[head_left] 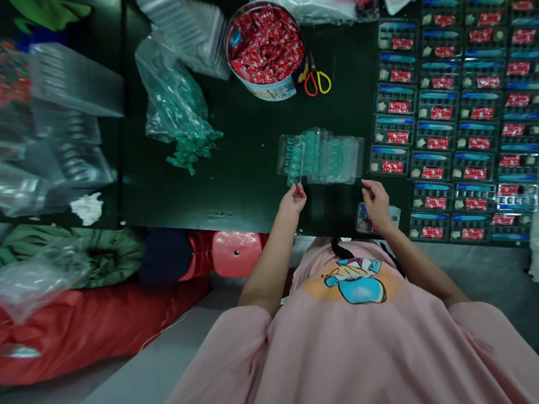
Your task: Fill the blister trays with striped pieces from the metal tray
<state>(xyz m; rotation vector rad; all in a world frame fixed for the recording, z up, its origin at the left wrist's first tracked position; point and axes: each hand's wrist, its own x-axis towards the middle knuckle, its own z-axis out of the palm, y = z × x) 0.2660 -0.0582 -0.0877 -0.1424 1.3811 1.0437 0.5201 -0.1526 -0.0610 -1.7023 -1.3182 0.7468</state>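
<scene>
My left hand [293, 198] is closed in a pinch on the near end of a narrow clear plastic strip with green pieces [295, 161]. Under and beside that strip lie overlapping clear plastic trays [351, 158], several showing green pieces inside. To the right, my right hand [376, 203] hangs with its fingers loosely apart and nothing visible in them. Just below it, partly covered by the hand and wrist, a packed tray [363, 217] rests at the table's near edge.
Rows of packed trays [437, 143], with blue items and red packets, fill the table's right side. A tub of red packets [264, 47] stands at the back beside scissors [317, 81]. Green pieces spill from a clear bag [172, 91]. Stacked clear trays [73, 77] occupy the left.
</scene>
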